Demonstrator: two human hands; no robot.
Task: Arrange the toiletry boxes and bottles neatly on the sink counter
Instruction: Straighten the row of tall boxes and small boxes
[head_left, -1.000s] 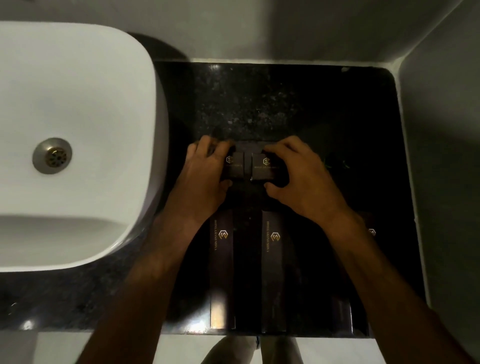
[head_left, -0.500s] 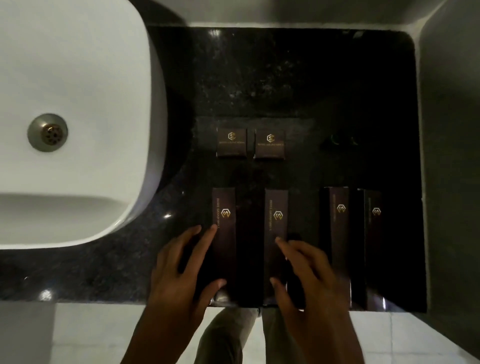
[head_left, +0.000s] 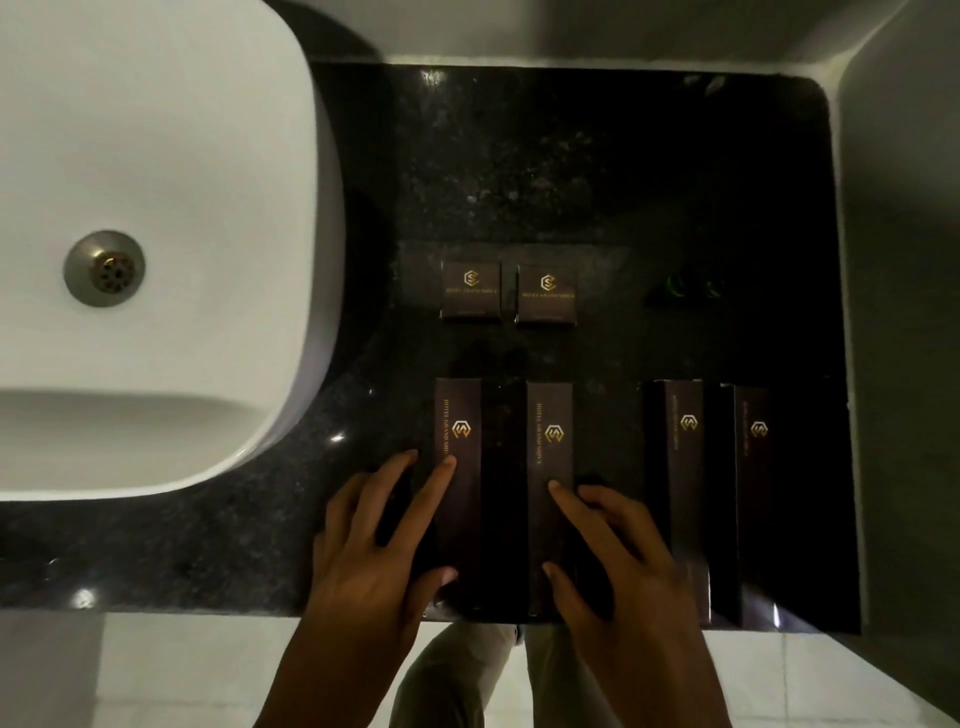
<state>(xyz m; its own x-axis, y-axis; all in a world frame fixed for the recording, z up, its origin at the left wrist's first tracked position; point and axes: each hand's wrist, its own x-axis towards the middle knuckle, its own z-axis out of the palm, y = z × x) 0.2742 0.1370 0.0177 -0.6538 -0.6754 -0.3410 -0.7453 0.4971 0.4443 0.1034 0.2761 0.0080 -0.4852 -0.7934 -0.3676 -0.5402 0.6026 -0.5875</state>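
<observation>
Two small square dark boxes (head_left: 470, 291) (head_left: 546, 293) sit side by side at mid-counter. To their right stand two dark bottles (head_left: 675, 286) (head_left: 711, 288), barely visible. Along the front edge lie long dark boxes with gold logos: one on the left (head_left: 460, 431), a second (head_left: 550, 431), and a pair at the right (head_left: 680, 457) (head_left: 753, 467). My left hand (head_left: 374, 545) rests flat, index finger and thumb on the left long box. On the second long box lie the index finger and thumb of my right hand (head_left: 618, 551). Neither hand lifts anything.
A white basin (head_left: 156, 130) with a metal drain (head_left: 104, 267) fills the left side and overhangs the black granite counter (head_left: 571, 156). Walls close the counter at the back and right. Pale floor tiles and my legs show below the front edge.
One second ago both hands held the two small boxes together. They let go and drew back to the two left long boxes. Since half a second ago they have hardly moved.
</observation>
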